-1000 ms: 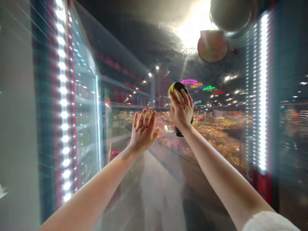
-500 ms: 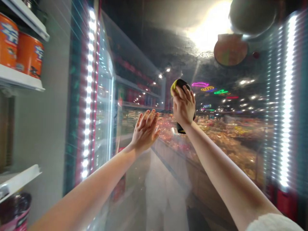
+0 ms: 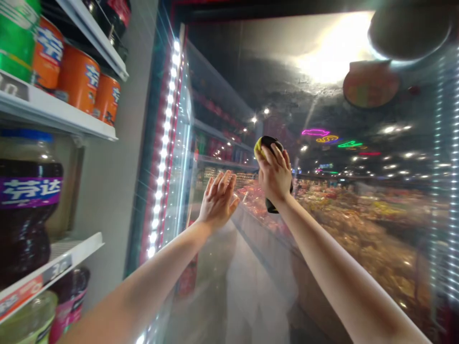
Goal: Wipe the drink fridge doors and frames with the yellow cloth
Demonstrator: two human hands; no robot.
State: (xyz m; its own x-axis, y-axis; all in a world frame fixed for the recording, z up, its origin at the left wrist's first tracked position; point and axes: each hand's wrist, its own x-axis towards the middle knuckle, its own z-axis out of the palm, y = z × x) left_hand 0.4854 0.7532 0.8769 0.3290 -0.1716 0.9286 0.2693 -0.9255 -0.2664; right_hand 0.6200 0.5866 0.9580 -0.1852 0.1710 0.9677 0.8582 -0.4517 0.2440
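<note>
A glass door pane [image 3: 322, 267] stands in front of me, with reflections and lights showing in it. My right hand [image 3: 275, 174] lies over a black-and-yellow pad [image 3: 267, 142], its fingers on top of it, and the pad is against the glass. Much of the pad is hidden under the palm. To the left of it, my left hand [image 3: 218, 198] is held flat at the glass, fingers stretched, with nothing in it.
At the left, shelves [image 3: 86, 112] hold orange cans [image 3: 78, 76], a green bottle [image 3: 17, 38] and a dark bottle with a purple label [image 3: 28, 200]. A bright light strip [image 3: 163, 157] runs down the door's left side.
The view has turned left, bringing more of the shelves and bottles into sight. Both hands now appear nearer the left light strip. The pad is still under my right hand.
</note>
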